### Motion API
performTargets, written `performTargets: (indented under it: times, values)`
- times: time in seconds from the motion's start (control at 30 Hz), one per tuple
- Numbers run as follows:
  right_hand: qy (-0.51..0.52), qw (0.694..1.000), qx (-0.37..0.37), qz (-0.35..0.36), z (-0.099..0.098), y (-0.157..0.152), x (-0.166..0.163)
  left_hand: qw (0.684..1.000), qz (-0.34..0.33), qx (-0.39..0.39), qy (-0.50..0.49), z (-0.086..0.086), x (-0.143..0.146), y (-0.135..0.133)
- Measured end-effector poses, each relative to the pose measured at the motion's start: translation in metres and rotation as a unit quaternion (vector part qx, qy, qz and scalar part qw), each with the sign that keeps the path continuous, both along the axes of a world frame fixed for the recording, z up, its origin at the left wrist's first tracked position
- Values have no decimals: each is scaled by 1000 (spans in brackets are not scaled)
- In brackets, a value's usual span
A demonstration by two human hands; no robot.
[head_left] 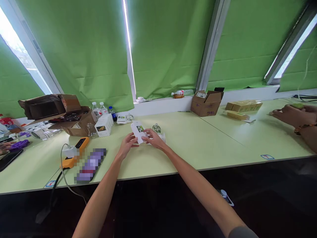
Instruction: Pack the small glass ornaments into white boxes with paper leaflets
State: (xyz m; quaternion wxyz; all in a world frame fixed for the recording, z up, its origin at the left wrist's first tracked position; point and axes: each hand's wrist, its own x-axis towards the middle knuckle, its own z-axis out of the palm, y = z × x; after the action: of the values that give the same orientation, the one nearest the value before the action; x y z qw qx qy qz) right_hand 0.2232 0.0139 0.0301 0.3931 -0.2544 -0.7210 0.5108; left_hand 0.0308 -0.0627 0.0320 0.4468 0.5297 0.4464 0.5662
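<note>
A small white carton (pixel 137 129) with a green picture on its face is held up between my two hands over the table. My left hand (pixel 127 144) grips its lower left side. Fingers of my right hand (pixel 154 138) close on its right edge. Just behind my right hand, a round clear ornament (pixel 157 128) with green inside stands on the table. Something white lies partly hidden beneath my right hand; I cannot make out what it is.
White boxes (pixel 104 125) stand in a row at left, near bottles (pixel 97 110) and open brown cartons (pixel 74 125). An orange power strip (pixel 80 145) and a phone (pixel 91 165) lie nearer. Rightward are a cardboard box (pixel 206 103), yellow boxes (pixel 244 105) and another person's hands (pixel 294 115).
</note>
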Motion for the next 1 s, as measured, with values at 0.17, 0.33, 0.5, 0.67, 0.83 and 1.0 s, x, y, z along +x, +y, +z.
performTargets:
  times: [0.17,0.33,0.5,0.67,0.83,1.0]
  values:
    - [-36,999,33,-20,-5,1,-2,1000,-12,7,13,2,1,-1]
    - [-31,999,8,2,-5,0,-2,1000,-12,-8,4,2,1,-2]
    - [12,997,-40,61,0,-3,1,999,-26,-21,1,0,2,-3]
    - [18,995,-51,85,4,-6,4,999,-43,-25,1,0,1,-1]
    - [3,993,-49,104,8,-11,6,999,-18,-20,24,1,0,1]
    - [-7,993,-52,105,5,-8,4,999,40,-24,24,-1,1,0]
